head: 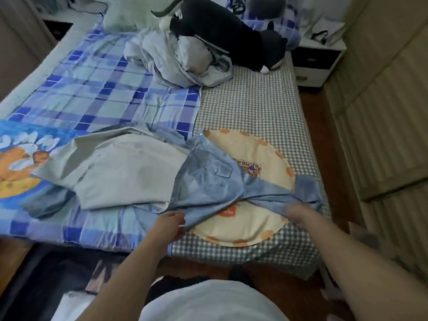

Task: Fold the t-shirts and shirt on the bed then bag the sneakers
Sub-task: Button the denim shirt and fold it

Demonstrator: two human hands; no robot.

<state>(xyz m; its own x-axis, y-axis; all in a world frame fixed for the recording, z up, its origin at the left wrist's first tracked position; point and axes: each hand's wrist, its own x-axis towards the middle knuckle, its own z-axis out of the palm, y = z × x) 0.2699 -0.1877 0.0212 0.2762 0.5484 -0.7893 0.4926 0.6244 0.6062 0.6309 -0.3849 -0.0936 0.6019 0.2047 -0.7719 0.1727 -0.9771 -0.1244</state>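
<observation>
Head view puts your left hand (170, 222) at six o'clock, fingers pinched on the hem of the denim shirt (208, 179). Your right hand (301, 213) sits at four o'clock, blurred, closed on the shirt's sleeve. The shirt lies spread in the centre of the bed (254, 107), its right half draped across a round cushion (252, 154) at three o'clock. Its left half is covered by a beige t-shirt (115, 167) lying flat at nine o'clock.

At twelve o'clock a crumpled grey bundle (176, 56) sits on the bed, and a black plush toy (222, 28) lies against and behind it. A pale pillow (125, 15) rests at eleven o'clock by the headboard end. A plaid sheet (99, 89) covers the left half of the bed; the right half shows a small check. A cartoon print (18, 163) shows at the sheet's nine o'clock edge.

Beyond the bed at one o'clock stands a nightstand (317, 63) with a white bag (324, 26) on it. A wardrobe (382, 112) runs along the right from two to four o'clock, leaving a narrow strip of wooden floor (312, 126) between it and the mattress. The near edge of the bed crosses just below your hands. Dark items lie on the floor at seven o'clock, too dim to identify.
</observation>
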